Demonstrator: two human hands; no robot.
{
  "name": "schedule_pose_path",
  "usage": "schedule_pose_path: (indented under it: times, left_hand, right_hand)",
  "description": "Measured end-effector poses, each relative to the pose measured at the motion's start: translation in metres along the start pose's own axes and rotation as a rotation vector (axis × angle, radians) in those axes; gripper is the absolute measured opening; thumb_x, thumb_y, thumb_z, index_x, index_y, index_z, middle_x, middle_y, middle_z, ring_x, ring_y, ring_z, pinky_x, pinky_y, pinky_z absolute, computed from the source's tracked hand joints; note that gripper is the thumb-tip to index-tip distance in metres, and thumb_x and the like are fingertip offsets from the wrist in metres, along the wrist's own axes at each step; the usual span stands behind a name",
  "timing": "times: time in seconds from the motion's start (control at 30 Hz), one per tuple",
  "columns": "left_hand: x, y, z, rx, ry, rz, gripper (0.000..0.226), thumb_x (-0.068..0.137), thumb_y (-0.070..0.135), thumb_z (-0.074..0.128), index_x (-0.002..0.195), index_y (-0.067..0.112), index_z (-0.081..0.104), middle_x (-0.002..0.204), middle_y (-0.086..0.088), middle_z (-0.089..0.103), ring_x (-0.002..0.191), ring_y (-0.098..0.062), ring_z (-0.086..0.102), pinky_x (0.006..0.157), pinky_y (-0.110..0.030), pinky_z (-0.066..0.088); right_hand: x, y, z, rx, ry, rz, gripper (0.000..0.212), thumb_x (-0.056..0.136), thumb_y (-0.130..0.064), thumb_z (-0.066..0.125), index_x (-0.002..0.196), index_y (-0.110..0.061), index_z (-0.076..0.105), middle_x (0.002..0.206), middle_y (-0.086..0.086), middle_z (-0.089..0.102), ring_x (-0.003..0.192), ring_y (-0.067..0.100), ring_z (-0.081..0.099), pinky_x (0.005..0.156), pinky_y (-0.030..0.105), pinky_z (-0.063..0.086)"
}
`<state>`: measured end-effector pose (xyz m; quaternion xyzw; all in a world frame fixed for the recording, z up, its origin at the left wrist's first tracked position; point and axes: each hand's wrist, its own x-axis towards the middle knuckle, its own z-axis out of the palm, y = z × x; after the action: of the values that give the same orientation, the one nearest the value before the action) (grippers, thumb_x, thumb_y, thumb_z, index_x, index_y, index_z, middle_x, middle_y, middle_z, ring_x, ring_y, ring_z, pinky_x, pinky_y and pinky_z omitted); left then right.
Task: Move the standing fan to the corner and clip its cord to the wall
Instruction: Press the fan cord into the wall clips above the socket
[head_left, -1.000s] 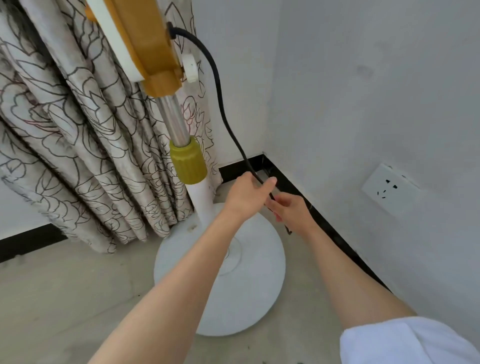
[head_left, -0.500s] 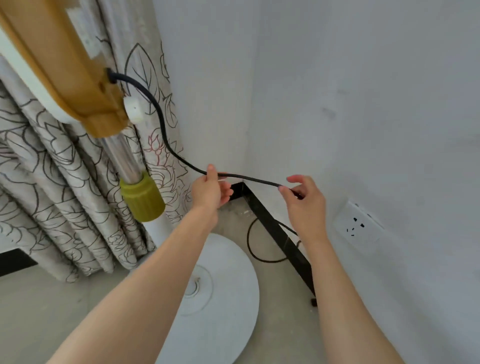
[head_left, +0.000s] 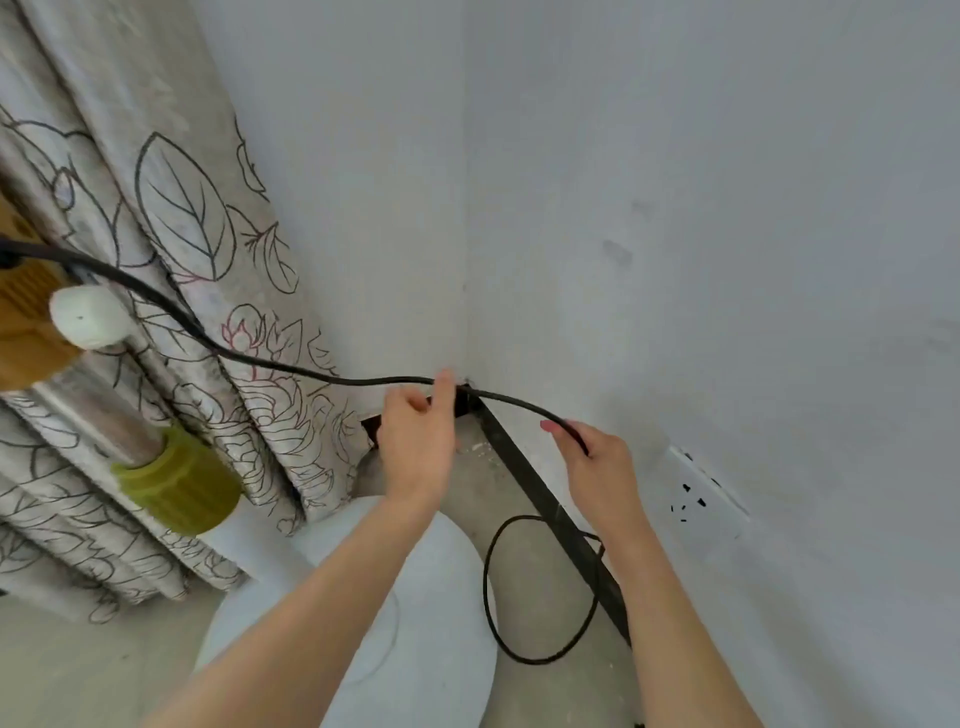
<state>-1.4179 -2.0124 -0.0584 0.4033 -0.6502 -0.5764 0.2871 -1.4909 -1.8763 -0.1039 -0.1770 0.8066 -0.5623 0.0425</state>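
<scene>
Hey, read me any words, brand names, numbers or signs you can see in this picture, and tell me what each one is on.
None: nothing readable shows.
Wall socket: only dark pin holes, no lettering.
White knob on the fan: one small dark dot, no text.
Curtain: drawn leaves and flowers, no words.
Black cord: no print visible.

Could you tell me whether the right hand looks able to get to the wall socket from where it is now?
Probably yes. The right hand holds the cord just left of the socket, with only bare wall between them. It would have to bring the cord along or let go.
</scene>
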Motion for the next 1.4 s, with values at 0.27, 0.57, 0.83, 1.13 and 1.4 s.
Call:
schedule_pose_path:
  times: [0.27,0.57,0.83,1.13,1.4]
  left_hand:
    - [-0.012,0.032,0.024,1.000,-0.350,0.894,0.039,0.093,0.036,0.042,0.125,0.017,0.051,0.125,-0.003,0.058,0.126,-0.023,0.044,0.110,-0.046,0.018]
    - [0.039,0.080,0.029,0.432,-0.100,0.516,0.027,0.096,0.017,0.038,0.092,0.001,0.060,0.096,-0.019,0.064,0.079,-0.022,0.049,0.064,-0.020,0.026]
    - [0.032,0.099,0.060,0.835,-0.215,0.703,0.052,0.097,0.025,0.031,0.146,0.013,0.014,0.145,-0.021,0.034,0.127,-0.038,0.037,0.107,-0.051,0.026]
    - [0.029,0.110,0.089,0.711,-0.242,0.825,0.035,0.095,0.032,0.039,0.126,0.016,0.046,0.118,-0.019,0.053,0.102,-0.034,0.053,0.086,-0.046,0.043]
    - [0.048,0.117,0.101,0.531,-0.299,0.598,0.019,0.094,0.029,0.045,0.089,0.011,0.048,0.090,-0.013,0.061,0.072,-0.025,0.051,0.060,-0.034,0.037]
  right_hand:
    - [0.018,-0.039,-0.037,-0.224,-0.152,-0.072,0.024,0.093,-0.017,0.046,0.103,-0.010,0.066,0.087,0.005,0.070,0.079,0.021,0.060,0.066,0.019,0.038]
    - [-0.004,-0.046,-0.070,-0.043,-0.107,0.045,0.026,0.092,-0.018,0.042,0.072,-0.032,0.050,0.054,-0.008,0.042,0.048,0.010,0.038,0.053,0.024,0.035]
    - [0.021,-0.091,-0.087,-0.084,0.244,0.020,0.022,0.092,-0.014,0.044,0.082,-0.010,0.063,0.048,-0.009,0.039,0.042,0.008,0.036,0.047,0.021,0.031]
    - [0.013,-0.093,-0.087,-0.166,0.387,0.128,0.025,0.093,-0.014,0.041,0.088,-0.003,0.063,0.067,0.003,0.056,0.062,0.021,0.051,0.061,0.028,0.038]
    - [0.012,-0.092,-0.083,-0.191,0.383,0.229,0.031,0.094,-0.017,0.039,0.081,0.000,0.062,0.064,0.005,0.053,0.063,0.025,0.049,0.062,0.032,0.040]
